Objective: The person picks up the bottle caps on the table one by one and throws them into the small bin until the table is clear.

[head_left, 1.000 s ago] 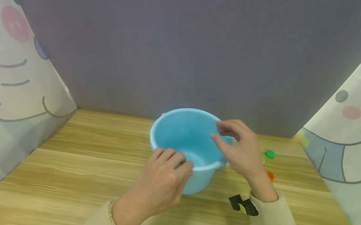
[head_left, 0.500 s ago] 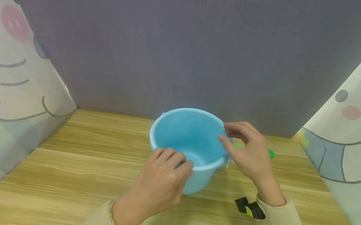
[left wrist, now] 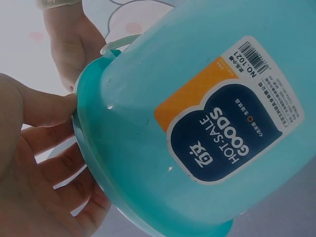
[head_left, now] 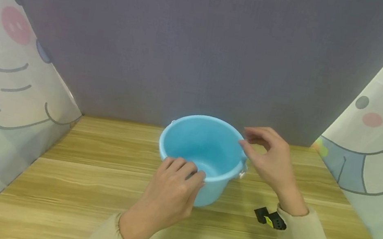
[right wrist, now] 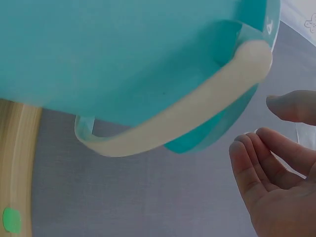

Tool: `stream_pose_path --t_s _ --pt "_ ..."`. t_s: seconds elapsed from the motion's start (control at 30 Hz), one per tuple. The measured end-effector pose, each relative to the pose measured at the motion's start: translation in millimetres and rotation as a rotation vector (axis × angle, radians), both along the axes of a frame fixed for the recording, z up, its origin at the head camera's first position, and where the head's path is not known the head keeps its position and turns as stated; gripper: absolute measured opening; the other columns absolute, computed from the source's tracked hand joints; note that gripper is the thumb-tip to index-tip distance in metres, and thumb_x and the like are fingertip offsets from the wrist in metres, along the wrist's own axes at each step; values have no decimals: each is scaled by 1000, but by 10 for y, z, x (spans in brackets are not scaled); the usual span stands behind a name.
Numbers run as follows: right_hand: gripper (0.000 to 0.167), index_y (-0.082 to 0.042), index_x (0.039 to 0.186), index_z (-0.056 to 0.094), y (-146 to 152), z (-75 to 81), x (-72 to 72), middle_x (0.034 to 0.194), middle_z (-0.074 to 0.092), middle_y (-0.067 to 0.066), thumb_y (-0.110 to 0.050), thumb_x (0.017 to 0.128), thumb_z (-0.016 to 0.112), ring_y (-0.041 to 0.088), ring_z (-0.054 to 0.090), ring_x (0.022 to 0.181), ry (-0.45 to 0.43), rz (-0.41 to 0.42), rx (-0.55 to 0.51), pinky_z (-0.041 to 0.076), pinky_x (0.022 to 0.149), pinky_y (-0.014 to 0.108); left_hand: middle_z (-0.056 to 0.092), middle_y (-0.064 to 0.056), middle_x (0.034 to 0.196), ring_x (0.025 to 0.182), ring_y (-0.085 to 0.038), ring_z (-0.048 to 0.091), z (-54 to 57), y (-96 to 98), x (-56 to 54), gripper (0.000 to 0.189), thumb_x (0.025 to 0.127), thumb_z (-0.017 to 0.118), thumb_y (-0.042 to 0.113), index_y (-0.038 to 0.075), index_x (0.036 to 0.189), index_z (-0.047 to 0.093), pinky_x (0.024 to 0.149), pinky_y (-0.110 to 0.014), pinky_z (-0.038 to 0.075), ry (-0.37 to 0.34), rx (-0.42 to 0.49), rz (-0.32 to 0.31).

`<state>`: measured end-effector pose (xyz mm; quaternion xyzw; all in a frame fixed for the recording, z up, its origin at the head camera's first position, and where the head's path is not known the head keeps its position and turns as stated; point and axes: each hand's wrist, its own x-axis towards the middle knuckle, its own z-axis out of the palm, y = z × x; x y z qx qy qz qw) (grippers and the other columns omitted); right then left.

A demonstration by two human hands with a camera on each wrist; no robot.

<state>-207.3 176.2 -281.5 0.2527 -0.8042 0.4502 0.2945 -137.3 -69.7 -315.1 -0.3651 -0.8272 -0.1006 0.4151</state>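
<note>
Biggest worry imo is the blue bucket (head_left: 210, 194) tipping or skidding: only the left hand (head_left: 168, 186) has it, thumb and fingers pinching the near rim, so a hard tug there could do it. The right hand (head_left: 271, 160) might also snag the white handle (right wrist: 187, 112). Bucket's on the surface (head_left: 90, 199), right rim just beside the right fingers, which are loosely curved, thumb apart, gripping nothing.

head: above desk (head_left: 91, 191) near edge, forward-down, farthest back
left wrist: close, facing bucket (left wrist: 143, 108) sticker (left wrist: 224, 118)
right wrist: close, handle (right wrist: 197, 103) side, grey wall (right wrist: 133, 197) beyond
shared: bucket
</note>
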Motion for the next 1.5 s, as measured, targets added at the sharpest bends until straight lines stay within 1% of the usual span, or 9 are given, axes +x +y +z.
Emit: stream_pose_path --t_s 0.17,0.3,0.5,0.7,0.77,0.93,1.0,1.23,1.5 --pt "28 5 116 70 58 21 -23 110 67 14 1 89 74 11 63 97 -60 -26 5 52 89 19 59 -1 80 76 -22 55 1 -2 4 10 84 77 12 11 87 67 71 -35 44 -2 0 2" --pt "29 3 119 70 107 38 -45 113 67 14 -5 92 73 9 63 99 -113 -34 6 50 91 17 59 -1 80 76 -22 55 1 -3 7 10 84 76 13 11 87 67 72 -34 44 2 0 6" --pt "31 4 120 69 173 40 -110 115 66 16 -10 93 73 16 63 102 -148 -50 27 49 91 15 59 -1 79 75 -22 55 3 -2 11 11 84 77 12 11 86 66 72 -35 44 -2 3 2" --pt "36 2 124 68 233 16 -204 117 66 16 -19 95 72 26 65 104 -208 -113 81 49 88 15 59 -2 79 76 -22 55 4 -4 6 9 84 76 12 11 86 67 72 -35 44 -8 2 0" --pt "38 0 125 67 252 2 -230 118 66 15 -23 96 71 29 66 104 -240 -143 105 50 87 20 59 -2 80 76 -22 55 3 -5 7 8 85 75 12 11 87 67 72 -35 44 -17 -1 -3" --pt "42 1 128 65 297 -48 -294 120 64 17 -26 97 69 36 66 107 -290 -182 145 53 89 45 60 -2 80 76 -22 55 -3 -5 11 6 86 73 12 10 88 68 73 -36 44 -28 -4 -7" --pt "42 1 129 64 312 -69 -327 120 64 18 -27 97 68 37 65 108 -302 -184 149 53 90 51 60 -2 80 76 -22 55 -6 -3 8 7 86 73 13 10 88 68 73 -35 44 -21 -2 -5" --pt "46 3 130 63 352 -109 -394 121 63 21 -31 98 67 38 64 108 -348 -189 178 53 91 53 59 -2 79 75 -22 54 -6 6 8 10 85 77 13 11 86 66 72 -35 44 6 2 4" --pt "44 4 128 63 375 -152 -480 119 64 22 -28 98 67 38 65 105 -346 -190 206 53 89 53 59 -1 80 77 -23 55 7 3 19 6 88 73 14 12 87 67 73 -35 43 -34 -6 2"
